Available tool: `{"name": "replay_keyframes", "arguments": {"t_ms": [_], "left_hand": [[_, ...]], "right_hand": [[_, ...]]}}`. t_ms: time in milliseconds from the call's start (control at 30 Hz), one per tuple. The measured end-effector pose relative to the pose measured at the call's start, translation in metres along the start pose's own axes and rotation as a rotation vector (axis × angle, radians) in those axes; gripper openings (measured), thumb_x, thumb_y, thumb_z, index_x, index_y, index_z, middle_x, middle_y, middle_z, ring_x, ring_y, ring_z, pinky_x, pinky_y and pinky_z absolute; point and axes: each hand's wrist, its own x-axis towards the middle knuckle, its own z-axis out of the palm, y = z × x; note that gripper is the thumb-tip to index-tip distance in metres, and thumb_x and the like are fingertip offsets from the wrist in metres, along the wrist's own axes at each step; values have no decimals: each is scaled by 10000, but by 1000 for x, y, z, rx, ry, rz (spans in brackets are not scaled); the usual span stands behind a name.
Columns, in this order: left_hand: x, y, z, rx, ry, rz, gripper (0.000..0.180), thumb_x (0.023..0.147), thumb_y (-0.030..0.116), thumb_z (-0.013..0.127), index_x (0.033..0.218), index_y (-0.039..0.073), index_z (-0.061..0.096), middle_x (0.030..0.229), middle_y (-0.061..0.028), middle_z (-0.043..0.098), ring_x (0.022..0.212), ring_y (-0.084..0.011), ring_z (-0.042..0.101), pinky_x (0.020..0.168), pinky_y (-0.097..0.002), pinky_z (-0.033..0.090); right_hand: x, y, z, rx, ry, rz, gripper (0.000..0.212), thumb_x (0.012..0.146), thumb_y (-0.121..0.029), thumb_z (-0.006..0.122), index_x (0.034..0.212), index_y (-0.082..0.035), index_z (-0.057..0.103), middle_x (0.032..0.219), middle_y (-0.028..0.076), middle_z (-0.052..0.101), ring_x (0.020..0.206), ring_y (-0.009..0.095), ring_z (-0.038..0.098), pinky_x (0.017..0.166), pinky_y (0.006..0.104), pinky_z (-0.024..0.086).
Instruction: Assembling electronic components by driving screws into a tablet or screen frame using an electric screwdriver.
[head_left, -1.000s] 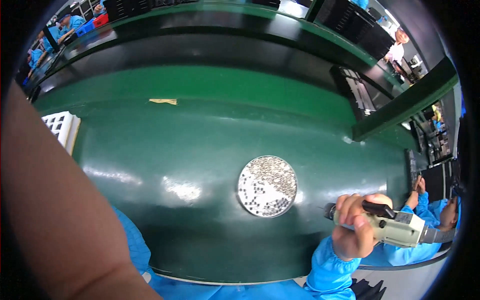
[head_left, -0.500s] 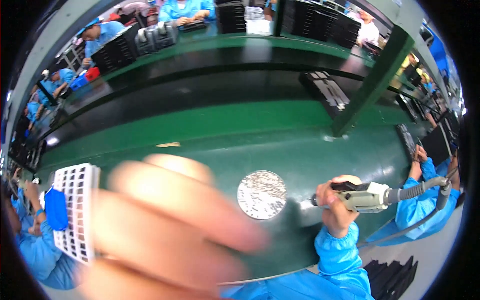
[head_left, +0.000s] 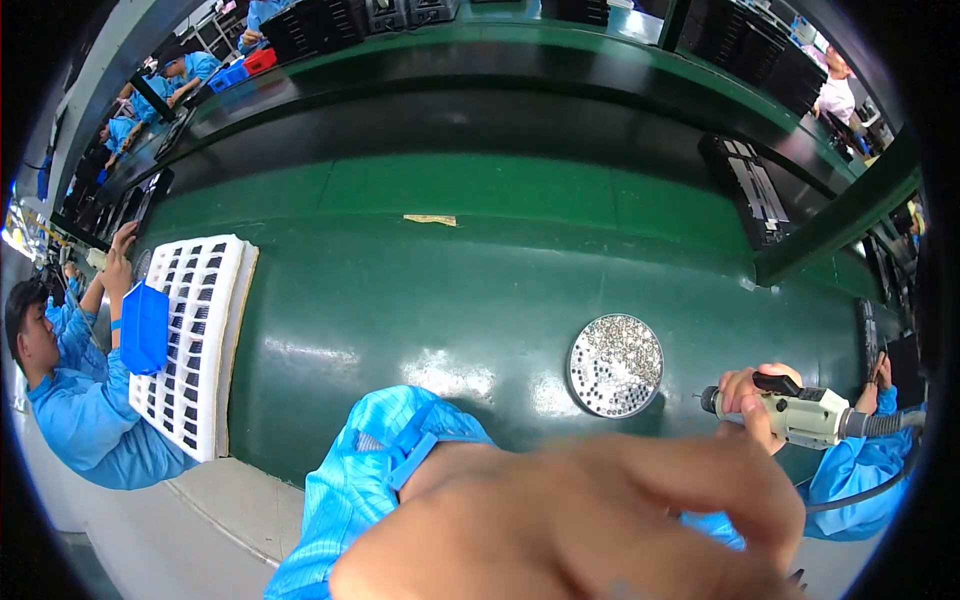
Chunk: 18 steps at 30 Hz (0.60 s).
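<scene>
My right hand [head_left: 748,400] clamps a screwdriver [head_left: 800,412] at right, beside the screw dish [head_left: 615,365]; my left hand [head_left: 590,530], blurred across the bottom, holds nothing, fingers loosely spread.

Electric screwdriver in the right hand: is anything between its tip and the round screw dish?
Nothing visible. The electric screwdriver, held in the right hand, points left toward the round screw dish, with only bare green table between them. The blurred left hand sits nearer the camera, below that gap.
</scene>
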Motion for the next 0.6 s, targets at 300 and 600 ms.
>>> {"name": "replay_keyframes", "arguments": {"t_ms": [300,600], "left_hand": [[11,-24,13,-195,-23,-79,210,866,174,596,1024,35,587,1011,-112,634,935,-270,614,776,-391,493],[-14,-12,27,-420,-32,-167,193,868,149,597,1019,28,600,981,-124,640,888,-271,630,742,-379,509]], "right_hand": [[-8,-2,3,-5,45,70,358,794,-58,599,1115,-14,448,650,53,485,543,151,462,583,334,407],[-1,-9,3,-12,-9,47,359,800,-86,621,1112,-21,455,641,51,487,549,152,466,601,340,418]]}}
